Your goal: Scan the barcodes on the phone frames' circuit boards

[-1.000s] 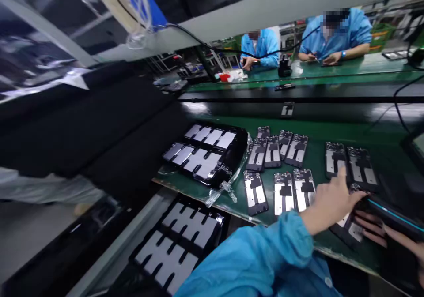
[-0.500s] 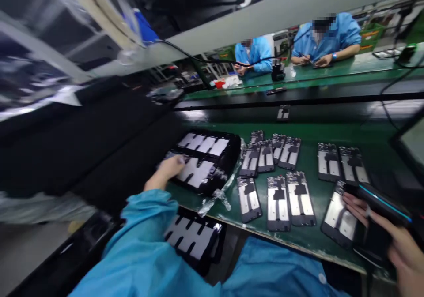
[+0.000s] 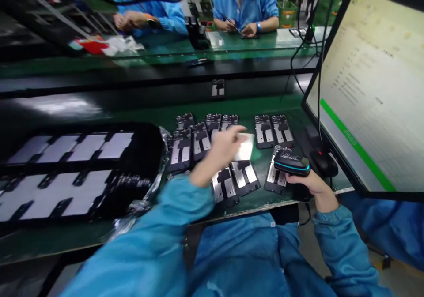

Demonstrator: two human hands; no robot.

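My left hand point(image 3: 227, 146), blurred by motion, is over the middle of the bench with its fingers closed at the edge of a pale rectangular piece point(image 3: 245, 147). Several phone mid-frames point(image 3: 180, 150) with silver and black backs lie around and beneath it, some partly hidden by the hand and sleeve. At the right, my right hand point(image 3: 306, 180) is wrapped round a black barcode scanner point(image 3: 291, 162) with a lit blue line. The scanner is above another phone mid-frame point(image 3: 275, 175) and covers part of it.
A black tray point(image 3: 142, 144) with whitish rectangular recesses stands at left, crumpled clear plastic point(image 3: 162, 156) along its side. A monitor point(image 3: 367, 89) showing a green PASS bar stands right, near a black mouse point(image 3: 323, 162). Two people in blue work across the bench; cables hang nearby.
My left hand has moved from the tray rightward to above the phone mid-frames, now with a pale piece. The view has turned right, bringing the monitor in. My right hand still holds the scanner.
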